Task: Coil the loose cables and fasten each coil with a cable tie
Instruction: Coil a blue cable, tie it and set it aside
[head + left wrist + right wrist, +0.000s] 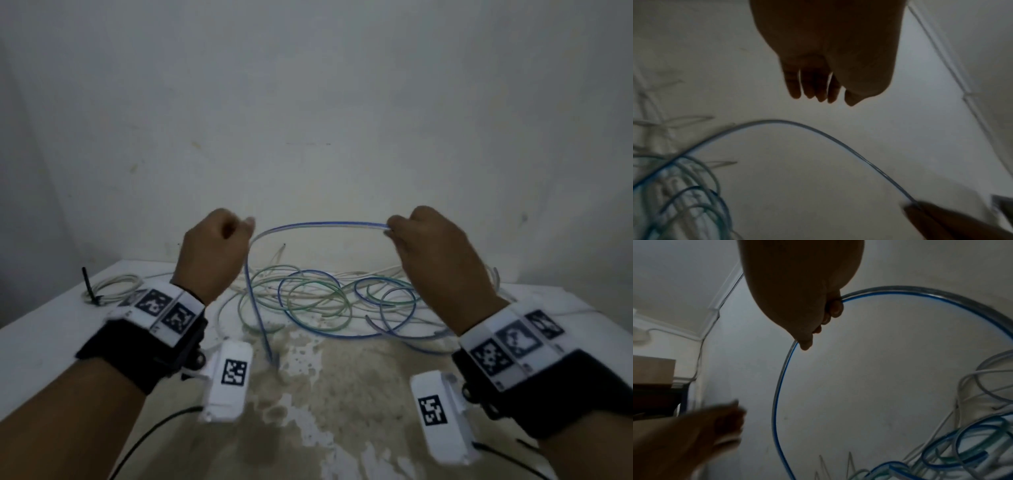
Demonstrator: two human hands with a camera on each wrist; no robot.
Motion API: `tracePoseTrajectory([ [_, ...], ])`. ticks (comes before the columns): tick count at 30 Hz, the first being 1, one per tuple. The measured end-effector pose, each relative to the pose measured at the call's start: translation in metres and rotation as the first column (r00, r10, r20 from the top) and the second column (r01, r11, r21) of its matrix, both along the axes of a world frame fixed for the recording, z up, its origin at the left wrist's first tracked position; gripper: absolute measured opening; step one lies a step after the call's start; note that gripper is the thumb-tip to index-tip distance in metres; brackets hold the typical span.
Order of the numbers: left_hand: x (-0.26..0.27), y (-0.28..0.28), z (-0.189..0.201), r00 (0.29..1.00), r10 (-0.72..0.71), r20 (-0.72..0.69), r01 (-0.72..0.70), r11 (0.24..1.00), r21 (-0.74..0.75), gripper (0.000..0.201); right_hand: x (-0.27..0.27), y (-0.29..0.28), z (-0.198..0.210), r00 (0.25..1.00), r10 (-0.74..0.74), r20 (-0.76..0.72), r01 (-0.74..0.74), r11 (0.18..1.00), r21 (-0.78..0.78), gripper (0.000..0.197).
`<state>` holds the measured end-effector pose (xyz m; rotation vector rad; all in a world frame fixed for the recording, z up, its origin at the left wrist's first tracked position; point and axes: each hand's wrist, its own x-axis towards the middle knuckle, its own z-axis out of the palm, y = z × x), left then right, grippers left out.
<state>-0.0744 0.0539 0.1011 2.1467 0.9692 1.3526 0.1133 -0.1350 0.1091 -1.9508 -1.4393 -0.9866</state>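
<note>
My right hand [394,233] is raised above the table and pinches a clear cable with a blue stripe [322,224]. The cable arcs leftward past my left hand [236,229], then drops to the table [274,356]. In the right wrist view the right hand [830,313] closes around the striped cable [920,295], which loops out on both sides of it. In the left wrist view the left hand [822,95] hangs with relaxed fingers and holds nothing. The cable [818,131] curves apart from those fingers.
A tangle of loose blue, green and white cables [318,301] lies at the back middle of the stained white table [342,411]. A white coil [116,286] bound with a black cable tie [89,287] sits back left. A wall stands close behind.
</note>
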Motion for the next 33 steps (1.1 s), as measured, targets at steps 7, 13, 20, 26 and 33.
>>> tracePoseTrajectory([
  [7, 0.025, -0.048, 0.013, 0.860, -0.424, -0.283, 0.493, 0.834, 0.247, 0.035, -0.046, 0.024, -0.004, 0.993, 0.084, 0.088, -0.078, 0.995, -0.063, 0.020],
  [13, 0.013, -0.029, 0.015, 0.948, -0.307, 0.083, 0.291, 0.942, 0.165, 0.031, -0.021, 0.015, -0.018, 0.962, 0.117, -0.245, -0.131, 0.990, -0.044, 0.015],
  [20, 0.003, -0.003, 0.018, 0.885, -0.118, 0.451, 0.248, 0.939, -0.240, 0.032, -0.019, 0.003, -0.047, 0.631, 0.278, -0.724, -0.348, 0.936, 0.055, 0.043],
  [26, 0.000, 0.003, 0.017, 0.821, -0.012, 0.571, 0.319, 0.838, -0.442, 0.032, -0.033, -0.001, -0.053, 0.652, 0.277, -0.706, -0.490, 0.864, -0.113, 0.024],
  [33, -0.005, 0.005, 0.014, 0.762, -0.009, 0.648, 0.487, 0.667, -0.564, 0.034, -0.044, -0.008, -0.059, 0.910, 0.171, -0.378, -0.364, 0.767, -0.528, 0.037],
])
